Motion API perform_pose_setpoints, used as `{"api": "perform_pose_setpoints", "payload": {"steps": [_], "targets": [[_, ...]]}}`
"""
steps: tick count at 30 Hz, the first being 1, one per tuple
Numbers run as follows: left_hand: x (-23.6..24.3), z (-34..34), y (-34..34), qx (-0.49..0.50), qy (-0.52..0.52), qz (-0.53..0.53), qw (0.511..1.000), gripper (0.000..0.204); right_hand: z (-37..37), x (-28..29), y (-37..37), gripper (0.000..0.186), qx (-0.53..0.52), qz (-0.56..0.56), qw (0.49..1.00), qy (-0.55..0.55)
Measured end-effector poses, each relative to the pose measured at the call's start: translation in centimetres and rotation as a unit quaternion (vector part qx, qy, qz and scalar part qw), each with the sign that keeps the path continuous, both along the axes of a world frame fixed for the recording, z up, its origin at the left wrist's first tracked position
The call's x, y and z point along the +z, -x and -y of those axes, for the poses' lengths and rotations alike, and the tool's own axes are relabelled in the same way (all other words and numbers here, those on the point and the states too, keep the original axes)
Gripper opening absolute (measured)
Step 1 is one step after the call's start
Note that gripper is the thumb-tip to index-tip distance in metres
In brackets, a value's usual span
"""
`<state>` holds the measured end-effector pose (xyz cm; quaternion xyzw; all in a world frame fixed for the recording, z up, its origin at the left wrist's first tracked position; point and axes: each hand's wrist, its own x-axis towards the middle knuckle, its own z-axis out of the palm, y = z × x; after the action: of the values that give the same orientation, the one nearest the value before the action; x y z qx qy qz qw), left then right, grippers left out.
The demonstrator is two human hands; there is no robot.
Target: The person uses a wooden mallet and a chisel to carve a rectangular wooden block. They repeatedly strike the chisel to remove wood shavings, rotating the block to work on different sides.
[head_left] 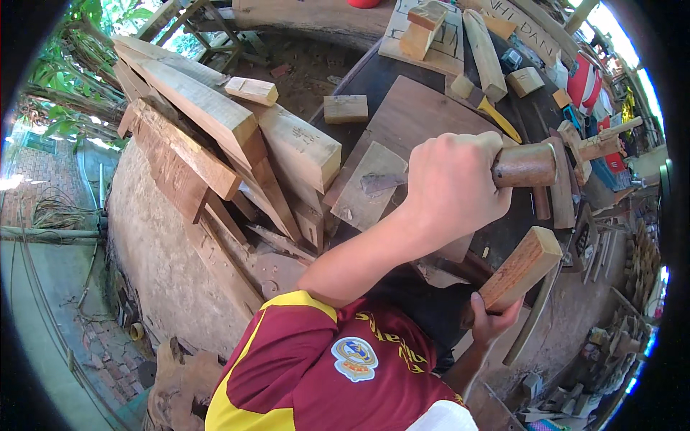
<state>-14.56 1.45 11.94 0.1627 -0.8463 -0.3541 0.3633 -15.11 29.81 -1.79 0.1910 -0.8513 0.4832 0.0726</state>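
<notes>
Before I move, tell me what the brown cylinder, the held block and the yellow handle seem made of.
Brown cylinder: perhaps polished wood, perhaps metal; smooth, with a soft sheen.
Held block: bare, unvarnished-looking wood; grain shows along its side.
Yellow handle: probably smooth plastic, given its even, bright colour.

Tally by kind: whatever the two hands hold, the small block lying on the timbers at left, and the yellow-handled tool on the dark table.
Round brown piece, in the left hand: 1
Wooden blocks, one in the right hand, one on the timbers: 2
Yellow-handled tool: 1
Total: 4
</notes>
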Motion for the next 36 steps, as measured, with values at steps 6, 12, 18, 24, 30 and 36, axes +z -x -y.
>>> {"api": "perform_pose_setpoints", "payload": {"steps": [6, 12, 18, 24, 30, 36], "targets": [[0.0, 0.1, 0.1, 0.012, 0.001, -0.025, 1.0, 0.017, 0.2, 0.0, -0.2, 0.084, -0.006, 0.016, 0.999, 0.035], [-0.4, 0.0, 0.4, 0.032, -0.006, -0.077, 0.996, 0.019, -0.1, -0.3, 0.0, 0.083, -0.01, 0.008, 1.0, 0.028], [-0.4, 0.0, -0.1, 0.033, -0.009, -0.089, 0.995, 0.02, 0.0, 0.0, 0.0, 0.08, 0.01, -0.004, 1.0, 0.007], [0.0, 0.2, -0.1, 0.038, 0.002, -0.067, 0.997, 0.014, 0.3, 0.3, -0.3, 0.076, 0.009, -0.004, 1.0, 0.005], [-0.4, 0.5, 0.3, 0.052, -0.018, -0.121, 0.991, 0.016, 0.3, 0.3, -0.5, 0.076, 0.0, -0.006, 1.0, 0.0], [-0.1, 1.2, -0.3, 0.03, -0.072, -0.122, 0.989, 0.018, 0.4, 1.1, -0.4, 0.074, 0.017, -0.009, 1.0, -0.003]]}}
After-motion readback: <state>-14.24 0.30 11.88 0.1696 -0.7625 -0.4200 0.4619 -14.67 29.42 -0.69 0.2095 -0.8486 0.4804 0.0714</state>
